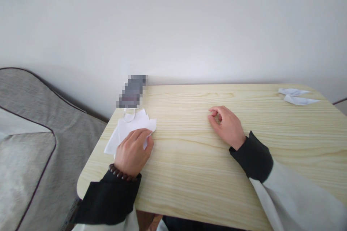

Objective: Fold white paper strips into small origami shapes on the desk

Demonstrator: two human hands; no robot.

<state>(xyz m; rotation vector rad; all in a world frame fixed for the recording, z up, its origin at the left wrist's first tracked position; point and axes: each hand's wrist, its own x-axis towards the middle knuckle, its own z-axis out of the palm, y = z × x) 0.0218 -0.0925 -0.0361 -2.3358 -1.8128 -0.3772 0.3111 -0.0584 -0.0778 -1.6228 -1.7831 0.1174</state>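
Note:
At the left of the table, my left hand lies over several sheets of white paper, its thumb and index finger closed at a corner of the upper sheet. A dark beaded bracelet circles that wrist. My right hand rests on the bare wood right of the middle, holding nothing, its fingers loosely curled and a gap showing between thumb and fingertips. Nearest to it on the far right lie two narrow folded white paper pieces, pointed at their ends.
The light wood-grain table meets a white wall at its back edge. A blurred-out dark flat object lies at the back left, with a clear ring by the papers. A grey sofa stands on the left.

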